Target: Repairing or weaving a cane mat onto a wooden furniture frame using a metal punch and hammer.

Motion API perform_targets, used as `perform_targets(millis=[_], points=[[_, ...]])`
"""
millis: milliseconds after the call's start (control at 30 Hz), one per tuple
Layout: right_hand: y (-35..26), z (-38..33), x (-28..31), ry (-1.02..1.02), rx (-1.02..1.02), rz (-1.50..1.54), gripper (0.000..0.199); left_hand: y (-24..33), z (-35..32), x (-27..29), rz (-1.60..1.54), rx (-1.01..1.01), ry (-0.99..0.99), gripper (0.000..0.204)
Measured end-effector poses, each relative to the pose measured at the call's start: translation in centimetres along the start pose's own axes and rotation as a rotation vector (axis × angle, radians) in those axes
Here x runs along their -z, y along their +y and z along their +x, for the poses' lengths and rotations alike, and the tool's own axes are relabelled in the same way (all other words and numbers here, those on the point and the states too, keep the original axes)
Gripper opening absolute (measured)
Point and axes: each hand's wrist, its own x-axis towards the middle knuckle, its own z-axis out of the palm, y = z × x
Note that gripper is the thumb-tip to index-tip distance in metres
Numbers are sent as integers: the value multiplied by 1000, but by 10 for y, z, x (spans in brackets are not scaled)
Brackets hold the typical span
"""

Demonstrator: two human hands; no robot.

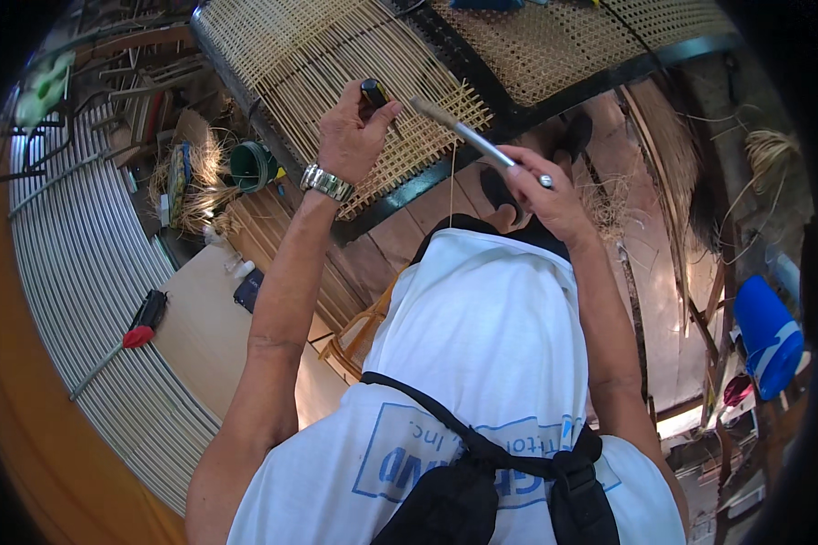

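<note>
A panel of woven cane [297, 71] in a black frame [418, 193] lies in front of me, with loose strips sticking out along its near right edge. My left hand [353, 136], a metal watch on its wrist, is closed round a screwdriver [374, 92] with a black and yellow handle, above the weave. Its tip is hard to make out. In my right hand [547, 189] is a silver-shafted tool [483, 143] with a worn brownish end. That end points toward the screwdriver's handle and stays apart from it.
A second cane panel [563, 50] adjoins at the far right. On the left are a slatted metal surface [91, 263], a wooden board [200, 313] and a green bucket [251, 166]. Cane strips [659, 154] and a blue container [766, 336] lie to the right.
</note>
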Motion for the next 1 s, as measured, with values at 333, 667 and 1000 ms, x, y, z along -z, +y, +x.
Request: perform_targets(millis=[333, 667, 1000], points=[[-20, -29, -18, -175, -22, -211, 37, 3, -9, 6, 5, 12, 32, 28], [-14, -44, -11, -103, -57, -173, 39, -10, -9, 4, -131, -17, 72, 27], [-8, -16, -9, -37, -23, -31, 36, 7, -16, -4, -35, -6, 36, 26]])
